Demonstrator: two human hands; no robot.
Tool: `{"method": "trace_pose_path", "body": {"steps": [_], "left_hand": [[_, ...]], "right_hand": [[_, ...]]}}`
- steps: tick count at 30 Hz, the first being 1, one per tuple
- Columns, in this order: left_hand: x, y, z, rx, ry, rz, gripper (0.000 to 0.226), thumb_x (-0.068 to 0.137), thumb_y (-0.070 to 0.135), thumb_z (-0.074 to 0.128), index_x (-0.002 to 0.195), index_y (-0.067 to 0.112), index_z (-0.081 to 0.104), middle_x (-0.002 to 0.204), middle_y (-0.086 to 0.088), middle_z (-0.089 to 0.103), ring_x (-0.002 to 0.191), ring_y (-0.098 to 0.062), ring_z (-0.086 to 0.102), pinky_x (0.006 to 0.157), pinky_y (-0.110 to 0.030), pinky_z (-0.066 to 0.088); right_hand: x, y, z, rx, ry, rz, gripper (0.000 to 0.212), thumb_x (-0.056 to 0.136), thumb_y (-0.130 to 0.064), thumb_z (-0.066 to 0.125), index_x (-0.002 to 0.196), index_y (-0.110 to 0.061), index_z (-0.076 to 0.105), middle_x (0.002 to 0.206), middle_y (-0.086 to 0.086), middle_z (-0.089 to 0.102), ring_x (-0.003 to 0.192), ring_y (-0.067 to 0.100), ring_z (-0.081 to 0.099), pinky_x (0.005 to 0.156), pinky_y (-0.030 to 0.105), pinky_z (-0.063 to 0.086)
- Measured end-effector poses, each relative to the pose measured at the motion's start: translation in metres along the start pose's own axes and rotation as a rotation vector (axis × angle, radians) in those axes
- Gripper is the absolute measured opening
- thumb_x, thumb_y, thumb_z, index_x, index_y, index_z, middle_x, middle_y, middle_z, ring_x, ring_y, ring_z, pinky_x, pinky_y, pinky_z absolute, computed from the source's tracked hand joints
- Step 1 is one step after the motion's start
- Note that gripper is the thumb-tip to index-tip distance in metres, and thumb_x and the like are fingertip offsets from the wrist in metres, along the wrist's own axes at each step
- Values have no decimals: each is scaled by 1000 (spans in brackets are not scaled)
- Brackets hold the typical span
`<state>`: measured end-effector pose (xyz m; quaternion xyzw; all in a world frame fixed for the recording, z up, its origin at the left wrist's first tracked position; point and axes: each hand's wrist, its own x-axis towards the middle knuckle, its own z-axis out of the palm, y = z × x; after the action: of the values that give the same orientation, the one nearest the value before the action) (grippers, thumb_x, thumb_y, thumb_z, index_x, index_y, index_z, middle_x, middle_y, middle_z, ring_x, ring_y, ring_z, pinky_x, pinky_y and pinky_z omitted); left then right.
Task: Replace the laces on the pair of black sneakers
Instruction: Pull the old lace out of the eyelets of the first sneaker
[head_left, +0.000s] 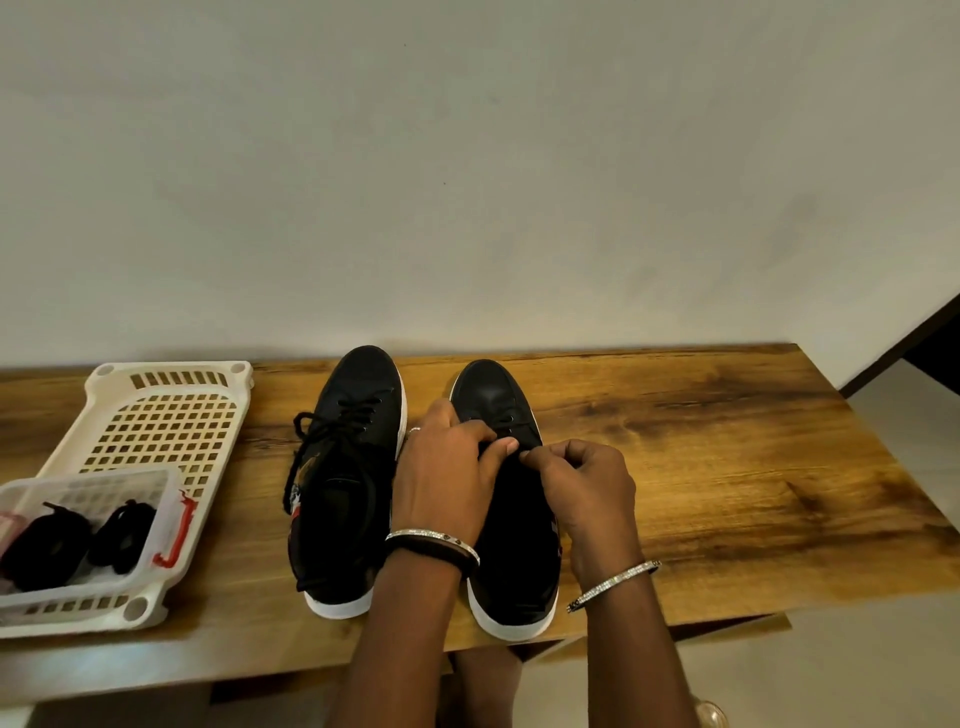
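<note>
Presently on the wooden bench (727, 467), against a pale wall:

1. Pair of black sneakers, white soles, side by side near the middle, toes to the wall. Left sneaker (343, 499): laced, its black lace (332, 431) loose and trailing down the outer side. Right sneaker (488, 389): partly covered by both hands, with only the toe, heel and some lace (524, 434) showing.

2. Left hand (452, 467): reaches over the right sneaker from the inner side, back of the hand up, fingers curled down onto the lacing, thumb stretched toward the other hand. It appears to pinch the lace. Ring on one finger; a silver and a dark band (431, 540) at the wrist.

3. Right hand (587, 483): knuckles up, fingers curled, thumb and forefinger pinching the lace just beside the left thumb. Silver bracelet (613, 579) at the wrist. Both forearms come in from the near edge.

4. White perforated tray (171, 367): at the bench's left end, well apart from the sneakers.

5. Clear plastic box (93, 491), red latch: sits on the tray's near part and holds two bundles of black spare laces (47, 545).
</note>
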<state>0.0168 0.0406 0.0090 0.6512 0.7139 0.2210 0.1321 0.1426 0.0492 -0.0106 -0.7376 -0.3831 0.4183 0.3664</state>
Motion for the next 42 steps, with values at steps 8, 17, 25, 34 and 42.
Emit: {"method": "trace_pose_path", "body": {"steps": [8,17,25,34,42], "left_hand": [[-6,10,3,121,85,35,16,96,47,53,102,36,64,111,15,53,104,-9,52,92,-33,33],[3,-4,-6,-1610,10,-568,20,106,22,42,95,14,56,85,0,72,85,-16,70,81,-35,50],[-3,-9,0,-146,53,39,12,99,37,52,109,36,58,104,14,57,95,-5,56,90,-31,36],[0,-20,-3,-510,89,-127,9,92,21,66,83,25,66,93,9,49,83,-11,55,78,-22,44],[0,-1,-16,-1638,-18,-486,28,103,17,39,77,14,49,73,-7,67,72,-25,63,77,-36,51]], "right_hand": [[0,-1,3,-31,28,-23,10,76,-28,76,68,-22,74,72,-5,73,75,16,70,77,43,61],[-1,-1,1,1,11,-9,10,74,-27,79,66,-23,74,70,-7,73,73,17,71,78,44,61],[-1,-1,-2,9,-16,-27,8,75,-25,80,69,-22,75,71,-7,74,74,13,71,78,39,61],[-2,0,-4,21,-41,-34,7,75,-23,80,70,-21,76,72,-3,74,76,17,72,81,43,60],[-2,0,-3,16,-42,-45,6,76,-25,79,71,-23,75,73,-4,74,75,16,72,80,43,60]]}}
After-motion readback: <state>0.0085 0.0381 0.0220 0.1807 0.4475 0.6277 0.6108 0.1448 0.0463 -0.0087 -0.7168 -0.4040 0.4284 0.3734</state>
